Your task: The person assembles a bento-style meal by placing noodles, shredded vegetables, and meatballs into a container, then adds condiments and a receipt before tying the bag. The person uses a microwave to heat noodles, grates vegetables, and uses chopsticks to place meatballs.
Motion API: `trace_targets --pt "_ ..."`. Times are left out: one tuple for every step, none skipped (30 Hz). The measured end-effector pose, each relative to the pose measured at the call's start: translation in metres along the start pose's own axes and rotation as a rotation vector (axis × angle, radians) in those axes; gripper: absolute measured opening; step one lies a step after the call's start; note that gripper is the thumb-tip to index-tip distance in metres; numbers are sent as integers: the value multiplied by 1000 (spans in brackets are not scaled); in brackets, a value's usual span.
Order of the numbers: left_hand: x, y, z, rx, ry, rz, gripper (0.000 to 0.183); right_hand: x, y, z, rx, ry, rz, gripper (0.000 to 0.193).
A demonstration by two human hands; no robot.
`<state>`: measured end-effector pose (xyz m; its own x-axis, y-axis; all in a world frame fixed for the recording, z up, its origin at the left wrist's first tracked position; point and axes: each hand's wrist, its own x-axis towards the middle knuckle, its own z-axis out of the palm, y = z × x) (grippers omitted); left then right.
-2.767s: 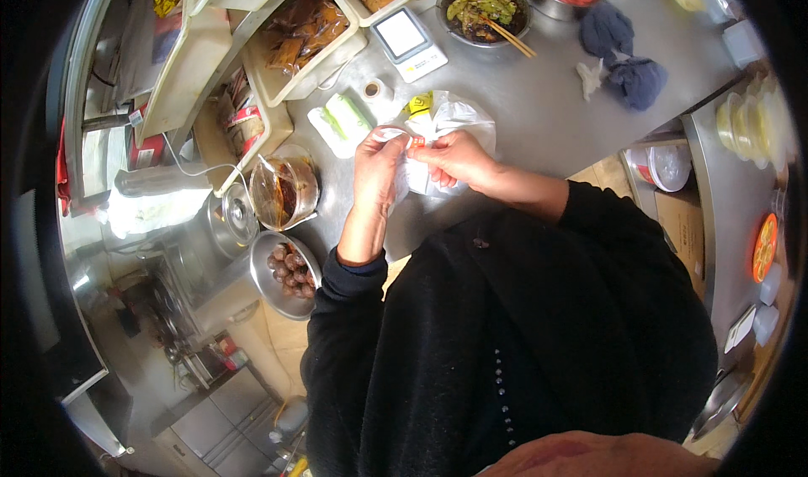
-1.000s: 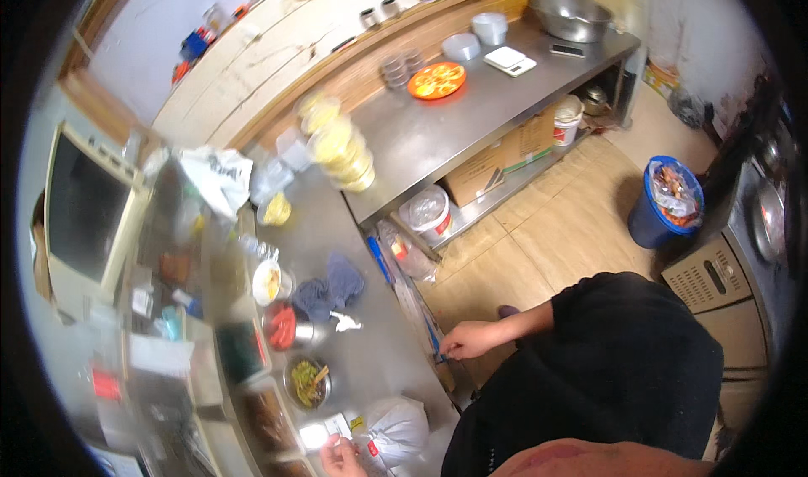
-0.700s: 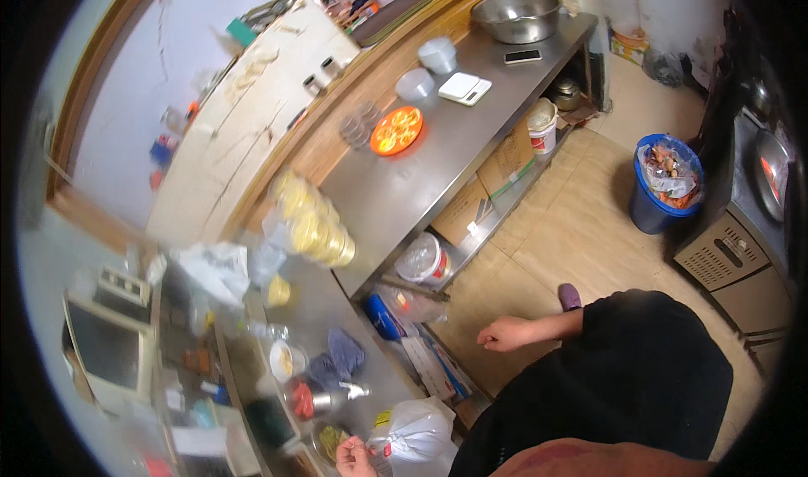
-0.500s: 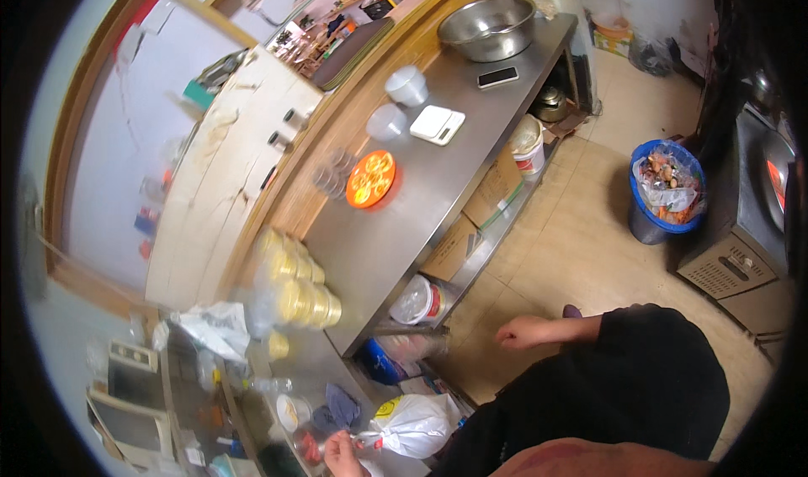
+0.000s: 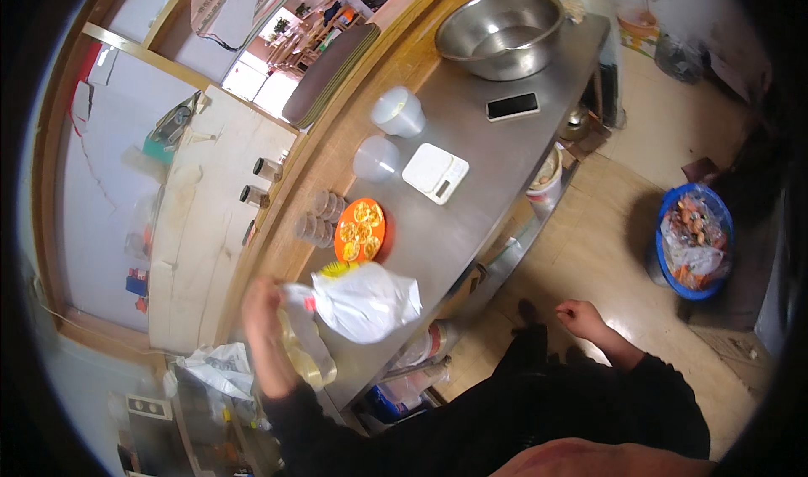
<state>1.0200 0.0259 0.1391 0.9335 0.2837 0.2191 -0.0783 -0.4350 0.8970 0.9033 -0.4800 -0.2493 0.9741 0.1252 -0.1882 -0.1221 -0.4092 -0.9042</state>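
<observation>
My left hand (image 5: 264,307) is closed around the gathered neck of a full white plastic bag (image 5: 370,304) with a patch of yellow print. The bag hangs over the steel counter, just in front of an orange plate (image 5: 381,235) of small yellow portions. Pale yellow containers (image 5: 313,364) stand behind my left wrist, partly covered by it and the bag. My right hand (image 5: 579,318) hangs low over the floor with its fingers curled and no object visible in it.
Along the steel counter (image 5: 505,170) are clear cups (image 5: 316,228), translucent tubs (image 5: 398,112), a white kitchen scale (image 5: 438,171), a phone (image 5: 512,107) and a large metal basin (image 5: 461,50). A blue bin (image 5: 673,280) of scraps stands on the floor at right.
My left hand has lifted the white bag from the low shelf area at lower left up over the counter. My right hand has shifted slightly right. The view has turned and moved closer.
</observation>
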Motion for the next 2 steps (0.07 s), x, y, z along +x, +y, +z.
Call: trace_targets --pt "52 3 -2 -108 -50 -59 20 10 7 1 -2 -11 80 20" --pt "109 10 -6 -88 -115 -119 24 29 12 8 18 -1 23 20"
